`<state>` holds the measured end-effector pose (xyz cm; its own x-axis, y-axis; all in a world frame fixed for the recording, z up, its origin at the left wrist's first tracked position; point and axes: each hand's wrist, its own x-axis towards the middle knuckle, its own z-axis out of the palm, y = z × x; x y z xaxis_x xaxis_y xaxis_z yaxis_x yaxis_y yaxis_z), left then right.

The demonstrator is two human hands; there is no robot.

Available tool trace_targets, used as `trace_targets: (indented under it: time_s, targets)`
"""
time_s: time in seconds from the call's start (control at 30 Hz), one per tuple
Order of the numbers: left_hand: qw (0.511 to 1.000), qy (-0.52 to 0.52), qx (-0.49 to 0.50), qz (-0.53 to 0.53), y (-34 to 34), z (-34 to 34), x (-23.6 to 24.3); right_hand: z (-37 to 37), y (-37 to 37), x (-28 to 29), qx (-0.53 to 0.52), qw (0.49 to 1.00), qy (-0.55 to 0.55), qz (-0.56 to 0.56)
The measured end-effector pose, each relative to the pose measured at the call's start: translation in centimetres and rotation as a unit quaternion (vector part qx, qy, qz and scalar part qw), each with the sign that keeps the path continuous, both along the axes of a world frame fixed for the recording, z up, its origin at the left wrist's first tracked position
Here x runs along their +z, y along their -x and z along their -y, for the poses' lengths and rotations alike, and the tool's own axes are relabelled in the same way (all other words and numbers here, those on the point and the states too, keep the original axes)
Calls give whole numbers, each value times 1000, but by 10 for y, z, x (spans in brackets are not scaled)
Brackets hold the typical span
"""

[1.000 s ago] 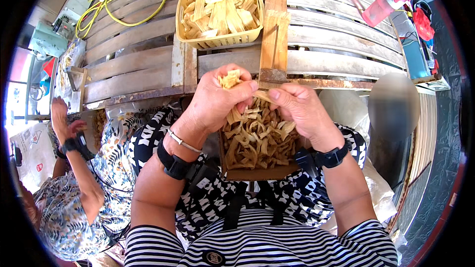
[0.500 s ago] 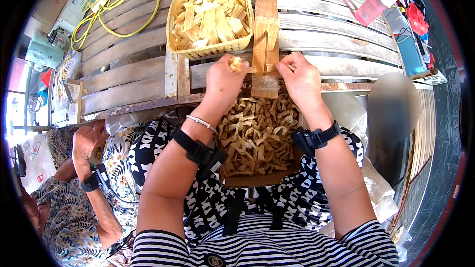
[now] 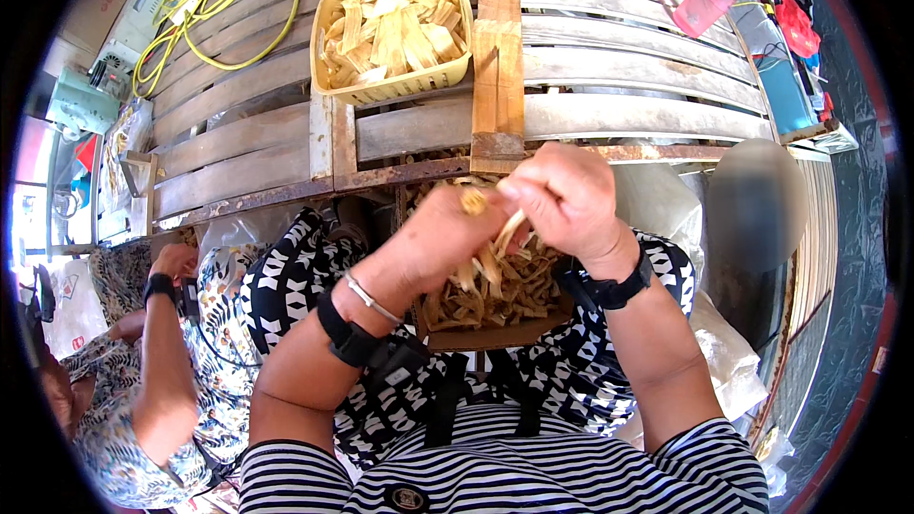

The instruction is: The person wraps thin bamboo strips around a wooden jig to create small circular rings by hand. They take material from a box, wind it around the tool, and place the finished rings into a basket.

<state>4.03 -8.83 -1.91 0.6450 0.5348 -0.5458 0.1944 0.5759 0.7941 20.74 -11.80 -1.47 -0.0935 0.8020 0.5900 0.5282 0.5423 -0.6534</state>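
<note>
My left hand [image 3: 447, 233], slightly blurred, is closed around pale yellow dried strips, whose yellow end [image 3: 472, 201] pokes from the fist. Against it, my right hand [image 3: 569, 198] is closed in a pinch on a pale strip [image 3: 512, 228]. The hands meet above a cardboard box [image 3: 457, 337] on my lap, filled with curled brownish strips [image 3: 519, 295]. Just beyond them, a wooden block [image 3: 497, 86] lies across the table's front edge. To its left stands a yellow plastic basket [image 3: 395, 88] of flat, pale yellow pieces [image 3: 400, 33].
The slatted wooden table [image 3: 638, 119] has a rusty metal front edge. A yellow cable [image 3: 238, 65] lies coiled at the far left, and a pink bottle [image 3: 709, 0] stands at the far right. At my left sits another person in a patterned garment [image 3: 214, 324].
Both hands have moved from the wooden block toward me and come together over the box. The person at my left has lowered a hand.
</note>
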Motion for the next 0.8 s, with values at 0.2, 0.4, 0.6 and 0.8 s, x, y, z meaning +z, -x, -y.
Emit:
trace_targets:
  time_s: [0.2, 0.4, 0.6, 0.8]
  targets:
    - [979, 126, 92, 134, 6, -11, -5, 0, 11, 3, 28, 999, 11, 15]
    - [999, -13, 31, -41, -2, 2, -5, 2, 6, 3, 54, 998, -19, 12]
    - [951, 57, -121, 278, 21, -7, 8, 10, 4, 9, 47, 955, 265, -122]
    - [967, -203, -16, 152, 25, -27, 16, 12, 19, -7, 93, 889, 336, -298]
